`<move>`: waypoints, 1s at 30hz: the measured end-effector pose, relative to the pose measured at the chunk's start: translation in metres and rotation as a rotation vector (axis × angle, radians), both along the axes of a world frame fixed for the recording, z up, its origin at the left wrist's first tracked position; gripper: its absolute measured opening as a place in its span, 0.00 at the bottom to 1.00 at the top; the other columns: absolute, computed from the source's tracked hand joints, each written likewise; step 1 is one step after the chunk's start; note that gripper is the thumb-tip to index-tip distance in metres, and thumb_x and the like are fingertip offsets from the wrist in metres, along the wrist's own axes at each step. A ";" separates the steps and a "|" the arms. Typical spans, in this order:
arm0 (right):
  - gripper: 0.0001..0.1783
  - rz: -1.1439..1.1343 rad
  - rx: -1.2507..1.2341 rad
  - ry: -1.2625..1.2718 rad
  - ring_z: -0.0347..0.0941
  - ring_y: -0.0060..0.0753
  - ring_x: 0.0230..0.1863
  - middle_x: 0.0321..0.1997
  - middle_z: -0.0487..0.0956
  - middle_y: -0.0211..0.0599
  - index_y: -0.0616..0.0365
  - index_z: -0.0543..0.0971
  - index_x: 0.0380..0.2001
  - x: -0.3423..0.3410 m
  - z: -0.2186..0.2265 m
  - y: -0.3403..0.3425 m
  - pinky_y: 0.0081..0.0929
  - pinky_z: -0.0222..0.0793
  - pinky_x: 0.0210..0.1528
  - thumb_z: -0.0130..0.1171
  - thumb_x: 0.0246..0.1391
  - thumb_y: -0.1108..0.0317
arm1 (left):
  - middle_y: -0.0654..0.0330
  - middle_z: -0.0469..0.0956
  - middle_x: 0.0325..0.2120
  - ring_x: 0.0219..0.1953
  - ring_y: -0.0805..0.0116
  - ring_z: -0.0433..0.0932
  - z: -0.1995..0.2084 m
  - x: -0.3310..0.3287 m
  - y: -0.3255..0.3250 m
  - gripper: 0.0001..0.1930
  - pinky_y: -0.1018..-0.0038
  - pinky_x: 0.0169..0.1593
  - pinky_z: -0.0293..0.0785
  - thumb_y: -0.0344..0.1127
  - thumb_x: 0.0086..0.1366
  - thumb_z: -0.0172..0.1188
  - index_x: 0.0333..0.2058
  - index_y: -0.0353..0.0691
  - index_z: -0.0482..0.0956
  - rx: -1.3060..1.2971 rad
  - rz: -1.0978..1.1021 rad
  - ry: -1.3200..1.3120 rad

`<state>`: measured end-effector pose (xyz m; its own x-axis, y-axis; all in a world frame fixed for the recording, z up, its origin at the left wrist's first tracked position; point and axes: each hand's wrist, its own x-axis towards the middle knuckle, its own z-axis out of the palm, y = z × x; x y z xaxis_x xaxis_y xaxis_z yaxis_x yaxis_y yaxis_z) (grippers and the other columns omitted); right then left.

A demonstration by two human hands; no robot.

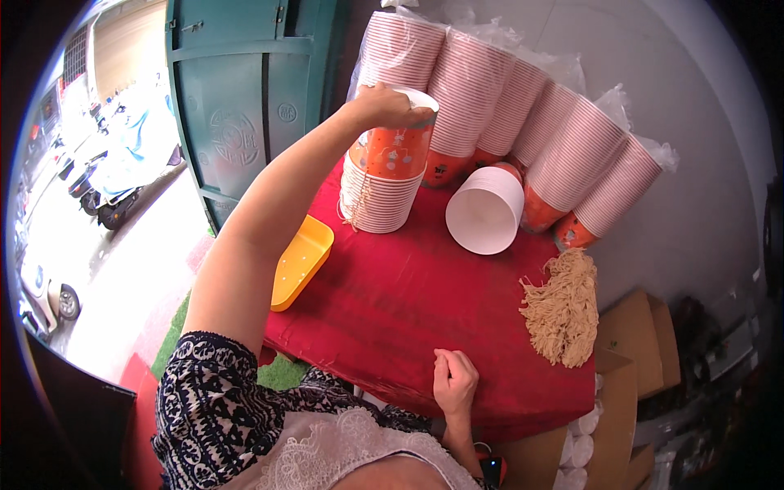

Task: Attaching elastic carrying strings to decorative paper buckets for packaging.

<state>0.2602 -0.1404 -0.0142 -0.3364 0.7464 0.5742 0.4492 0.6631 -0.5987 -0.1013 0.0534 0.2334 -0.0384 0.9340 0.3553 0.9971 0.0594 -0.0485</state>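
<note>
At the far side of the table, my left hand (390,108) is closed on the upturned base of an orange printed paper bucket (396,155). That bucket tops a nested stack (380,202) standing with its white rims downward. Thin tan strands (353,204) hang down the stack's left side. My right hand (456,380) is curled into a fist near the front edge, with nothing visible in it. One white-lined paper bucket (483,211) lies on its side, mouth toward me. A heap of tan strings (563,309) rests at the table's right edge.
Tall plastic-wrapped stacks of similar buckets (469,94) line the back of the red-covered table (392,294). A yellow tray (300,263) sits at the left, partly behind my left arm. Cardboard boxes (637,343) stand at the right. A green metal door (241,106) is at back left.
</note>
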 end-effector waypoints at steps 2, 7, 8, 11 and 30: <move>0.05 0.002 0.007 -0.007 0.76 0.47 0.29 0.27 0.79 0.46 0.65 0.80 0.32 0.000 0.001 0.000 0.37 0.72 0.32 0.55 0.54 0.76 | 0.47 0.81 0.39 0.53 0.45 0.73 -0.003 -0.001 0.002 0.45 0.43 0.51 0.67 0.75 0.65 0.28 0.42 0.41 0.84 0.000 0.016 -0.006; 0.05 0.009 0.071 0.026 0.76 0.48 0.29 0.27 0.78 0.45 0.65 0.80 0.31 -0.002 0.002 0.001 0.38 0.71 0.31 0.55 0.54 0.76 | 0.49 0.82 0.37 0.54 0.46 0.73 -0.002 -0.001 0.004 0.45 0.45 0.51 0.67 0.75 0.65 0.29 0.40 0.41 0.85 0.031 0.021 -0.031; 0.05 0.009 0.074 0.031 0.76 0.48 0.29 0.27 0.78 0.45 0.65 0.80 0.31 -0.002 0.001 0.001 0.38 0.71 0.31 0.55 0.54 0.76 | 0.49 0.82 0.37 0.54 0.46 0.73 -0.002 -0.001 0.003 0.45 0.45 0.51 0.67 0.75 0.65 0.29 0.40 0.41 0.85 0.034 0.021 -0.026; 0.05 0.002 0.088 0.015 0.76 0.48 0.29 0.27 0.78 0.45 0.64 0.80 0.31 -0.001 0.000 0.000 0.38 0.71 0.31 0.56 0.54 0.75 | 0.46 0.80 0.41 0.54 0.46 0.73 -0.006 -0.003 0.001 0.44 0.43 0.53 0.65 0.74 0.64 0.32 0.39 0.38 0.85 0.062 -0.005 -0.072; 0.06 0.048 0.105 -0.084 0.77 0.51 0.39 0.37 0.79 0.48 0.63 0.75 0.36 0.001 0.047 0.087 0.40 0.74 0.41 0.56 0.54 0.74 | 0.46 0.78 0.27 0.30 0.52 0.79 -0.194 0.166 -0.056 0.08 0.62 0.36 0.75 0.31 0.57 0.57 0.29 0.30 0.78 0.533 -0.339 -1.119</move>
